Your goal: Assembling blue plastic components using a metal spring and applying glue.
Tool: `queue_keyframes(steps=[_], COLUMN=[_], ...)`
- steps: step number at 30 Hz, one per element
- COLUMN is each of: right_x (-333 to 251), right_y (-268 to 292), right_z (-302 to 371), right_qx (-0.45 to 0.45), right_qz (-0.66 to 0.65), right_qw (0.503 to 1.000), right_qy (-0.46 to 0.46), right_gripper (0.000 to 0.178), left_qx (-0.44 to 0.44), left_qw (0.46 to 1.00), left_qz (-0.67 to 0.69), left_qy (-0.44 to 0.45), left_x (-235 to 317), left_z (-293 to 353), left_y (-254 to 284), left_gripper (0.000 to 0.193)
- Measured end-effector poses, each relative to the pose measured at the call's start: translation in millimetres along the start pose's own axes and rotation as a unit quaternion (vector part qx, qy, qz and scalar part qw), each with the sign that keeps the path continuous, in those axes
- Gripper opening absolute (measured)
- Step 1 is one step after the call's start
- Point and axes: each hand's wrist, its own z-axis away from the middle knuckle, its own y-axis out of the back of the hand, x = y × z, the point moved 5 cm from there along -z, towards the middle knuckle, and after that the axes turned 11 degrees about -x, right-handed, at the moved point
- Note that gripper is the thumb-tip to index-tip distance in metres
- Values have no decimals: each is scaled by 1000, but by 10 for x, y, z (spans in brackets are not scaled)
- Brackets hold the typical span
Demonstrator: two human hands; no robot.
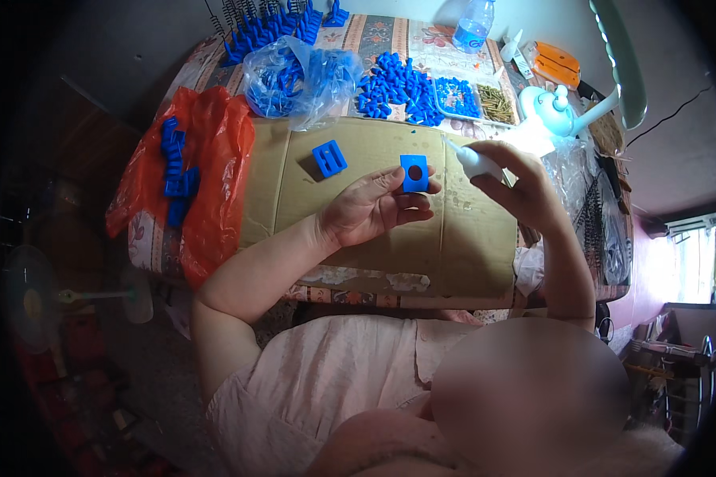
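Between the thumb and fingers of my left hand (pixel 370 208) is a blue plastic block (pixel 410 180) with a round dark hole in its face. My right hand (pixel 525 184) grips a small white squeeze bottle (pixel 477 164) with a thin nozzle. The nozzle points up and left, above and to the right of the block, apart from it. A second blue plastic piece (pixel 329 160) with slots lies on the cardboard sheet (pixel 282 208), left of my hands. Cardboard also lies beneath both hands.
An orange-red plastic bag (pixel 223 159) with blue pieces lies left. Behind the cardboard are a clear bag (pixel 306 60), a heap of small blue parts (pixel 398 89), and a tray of brass-coloured pins (pixel 496 103). A lit lamp (pixel 550 107) and a water bottle (pixel 474 28) stand at the back right.
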Motion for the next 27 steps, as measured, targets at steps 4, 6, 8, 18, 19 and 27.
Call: queue_keyframes(steps=[4,6,8,18,19,27], right_x=[24,99,103,36,27,-35], right_y=[3,-68,-103,-98,-102,-136], right_z=[5,51,55,71,65,24], right_qx=[31,25,21,35,31,8], right_qz=[-33,-37,-28,-25,-2,50], right_qw=[999,999,999,999,1000,997], right_qy=[-27,-25,-14,-16,6,52], right_gripper=[36,35,33,30,30,28], left_qx=[-6,-42,-28,1,2,-6], left_qw=[1000,999,1000,1000,1000,1000], left_qz=[-1,8,5,14,15,24], left_qy=[2,3,3,17,18,20], left_x=[-14,-35,-44,-65,-65,-97], left_z=[6,-10,-13,-4,-5,1], left_y=[18,3,0,-12,-12,17], left_gripper=[49,48,48,47,47,42])
